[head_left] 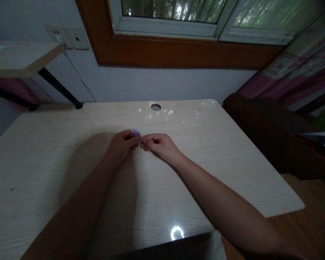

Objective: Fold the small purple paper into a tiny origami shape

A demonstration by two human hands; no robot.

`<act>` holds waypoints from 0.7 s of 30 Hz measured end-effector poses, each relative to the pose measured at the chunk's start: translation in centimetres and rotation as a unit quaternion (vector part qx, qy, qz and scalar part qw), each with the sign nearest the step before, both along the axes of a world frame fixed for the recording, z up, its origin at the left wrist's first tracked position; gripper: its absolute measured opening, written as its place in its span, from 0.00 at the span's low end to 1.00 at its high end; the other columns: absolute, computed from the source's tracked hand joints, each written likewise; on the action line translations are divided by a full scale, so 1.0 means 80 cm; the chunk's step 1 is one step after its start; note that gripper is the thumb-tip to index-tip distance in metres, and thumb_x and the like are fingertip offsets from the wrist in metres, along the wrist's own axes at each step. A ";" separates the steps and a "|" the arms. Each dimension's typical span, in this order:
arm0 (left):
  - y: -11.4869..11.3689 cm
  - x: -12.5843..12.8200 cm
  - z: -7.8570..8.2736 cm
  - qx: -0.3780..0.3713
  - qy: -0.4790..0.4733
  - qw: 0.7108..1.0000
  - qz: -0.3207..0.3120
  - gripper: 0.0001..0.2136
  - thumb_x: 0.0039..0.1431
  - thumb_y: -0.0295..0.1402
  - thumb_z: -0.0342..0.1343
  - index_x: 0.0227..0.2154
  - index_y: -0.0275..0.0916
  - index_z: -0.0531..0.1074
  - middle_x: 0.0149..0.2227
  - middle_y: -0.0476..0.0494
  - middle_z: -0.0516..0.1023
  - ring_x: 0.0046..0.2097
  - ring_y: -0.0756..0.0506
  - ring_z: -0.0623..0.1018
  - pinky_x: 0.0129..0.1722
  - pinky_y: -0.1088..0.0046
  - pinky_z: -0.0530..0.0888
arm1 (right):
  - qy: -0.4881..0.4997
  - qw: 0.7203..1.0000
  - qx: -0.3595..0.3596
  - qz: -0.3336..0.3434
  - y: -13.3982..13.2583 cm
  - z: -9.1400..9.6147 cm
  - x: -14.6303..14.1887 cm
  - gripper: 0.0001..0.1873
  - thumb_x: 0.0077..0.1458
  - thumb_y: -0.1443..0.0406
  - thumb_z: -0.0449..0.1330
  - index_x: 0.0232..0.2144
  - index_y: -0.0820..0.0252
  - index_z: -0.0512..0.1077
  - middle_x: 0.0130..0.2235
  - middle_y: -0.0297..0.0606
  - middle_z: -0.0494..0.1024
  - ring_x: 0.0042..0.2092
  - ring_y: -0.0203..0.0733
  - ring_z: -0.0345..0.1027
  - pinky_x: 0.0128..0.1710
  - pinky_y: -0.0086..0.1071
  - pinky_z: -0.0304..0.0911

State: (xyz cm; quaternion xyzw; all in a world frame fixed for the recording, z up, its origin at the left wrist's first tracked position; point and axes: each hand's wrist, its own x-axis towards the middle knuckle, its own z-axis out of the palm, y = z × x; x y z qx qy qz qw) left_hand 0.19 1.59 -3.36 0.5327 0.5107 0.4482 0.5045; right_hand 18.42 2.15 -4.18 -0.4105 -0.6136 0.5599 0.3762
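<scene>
Over the middle of the light wood-grain table (97,202), a small purple piece, perhaps folded paper (136,133), shows between my two hands. My left hand (122,143) pinches it between thumb and fingers, and a pointed corner sticks up past the fingertips. Close against it on the right, my right hand (159,144) has its thumb and forefinger pressed together at the piece's lower right end. Much of the purple piece is hidden by my fingers, so its full shape cannot be made out.
A round cable hole (155,107) lies near the table's far edge. At the upper left, a raised shelf (24,59) stands on black legs. Wall sockets (67,37) with a white cable are behind it. A dark brown piece of furniture (271,133) borders the right side.
</scene>
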 end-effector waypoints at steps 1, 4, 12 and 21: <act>0.000 0.000 0.000 0.002 0.001 1.000 0.000 0.12 0.50 0.38 0.63 0.20 0.38 0.69 0.20 0.52 0.69 0.23 0.52 0.66 0.25 0.75 0.60 | 0.002 1.000 -0.002 0.000 0.000 0.001 0.000 0.09 0.50 0.65 0.60 0.31 0.62 0.79 0.28 0.36 0.78 0.29 0.35 0.69 0.33 0.30 0.65; 0.000 0.000 0.001 0.005 0.008 1.000 -0.003 0.12 0.50 0.37 0.62 0.19 0.38 0.69 0.19 0.52 0.69 0.23 0.52 0.66 0.24 0.75 0.60 | -0.008 1.000 0.002 0.002 0.000 0.001 0.000 0.08 0.49 0.66 0.60 0.30 0.62 0.79 0.27 0.36 0.78 0.29 0.35 0.69 0.32 0.30 0.65; 0.000 0.000 0.000 0.005 -0.005 1.000 0.012 0.12 0.49 0.37 0.63 0.19 0.38 0.68 0.19 0.52 0.69 0.23 0.52 0.66 0.24 0.75 0.60 | -0.023 1.000 0.006 -0.001 0.002 -0.002 0.002 0.10 0.50 0.66 0.59 0.33 0.61 0.79 0.29 0.37 0.79 0.30 0.36 0.71 0.34 0.30 0.65; 0.001 -0.001 0.000 0.007 0.008 1.000 0.002 0.12 0.49 0.38 0.64 0.20 0.38 0.71 0.20 0.52 0.70 0.24 0.51 0.67 0.25 0.75 0.62 | -0.017 1.000 0.008 0.010 0.001 0.002 0.000 0.13 0.53 0.58 0.62 0.33 0.61 0.79 0.30 0.38 0.79 0.30 0.36 0.70 0.34 0.30 0.65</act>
